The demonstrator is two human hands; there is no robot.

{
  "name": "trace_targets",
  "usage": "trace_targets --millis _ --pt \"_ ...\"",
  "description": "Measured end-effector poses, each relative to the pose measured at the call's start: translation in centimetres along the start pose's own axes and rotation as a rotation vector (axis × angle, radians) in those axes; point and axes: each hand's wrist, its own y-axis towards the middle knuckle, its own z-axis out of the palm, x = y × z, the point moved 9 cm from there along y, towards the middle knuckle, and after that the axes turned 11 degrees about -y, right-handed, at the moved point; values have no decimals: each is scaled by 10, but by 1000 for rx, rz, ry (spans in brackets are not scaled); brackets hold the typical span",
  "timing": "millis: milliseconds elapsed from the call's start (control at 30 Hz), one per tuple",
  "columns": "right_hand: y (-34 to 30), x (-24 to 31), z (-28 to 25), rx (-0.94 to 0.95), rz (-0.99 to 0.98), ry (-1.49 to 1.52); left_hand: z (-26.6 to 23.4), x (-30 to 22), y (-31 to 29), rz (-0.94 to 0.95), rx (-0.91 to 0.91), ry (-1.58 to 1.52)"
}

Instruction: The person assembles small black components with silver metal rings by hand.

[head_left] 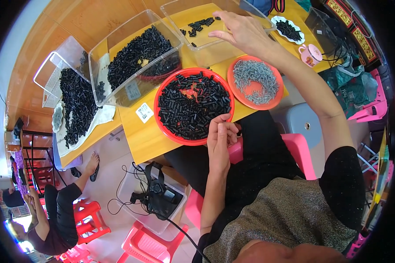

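Note:
My right hand [243, 34] reaches over a clear plastic bin [202, 56], its thumb and forefinger spread apart. A small black cylindrical piece [217, 18] is beside the forefinger tip, and several more black pieces [199, 25] lie in that bin. My left hand [220, 138] is at the near right rim of a red basin [193, 143], its fingers curled in; whatever they may hold is hidden. Short black tube-like pieces [175, 107] fill the basin. To its right, an orange-red plate [255, 90] carries many small silvery screw-like parts [267, 78].
A second clear bin [107, 103] heaped with black pieces stands left on the yellow table [138, 144]. Further left, more pieces [77, 107] cover a white cloth. A white dish [299, 40] and pink mug [311, 56] stand right. Another person [59, 215] sits lower left.

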Motion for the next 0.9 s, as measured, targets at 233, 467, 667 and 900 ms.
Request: trace_targets --millis 233,467,667,900 --pt "-59 62 72 499 -9 350 -8 1 0 -32 -59 31" --pt "-80 99 121 763 -45 494 -8 -1 1 -24 -61 12" --pt "-84 98 140 716 -15 453 -13 -5 1 -13 -82 -5" --pt "-88 87 104 683 144 652 -35 -7 5 57 -192 -63"
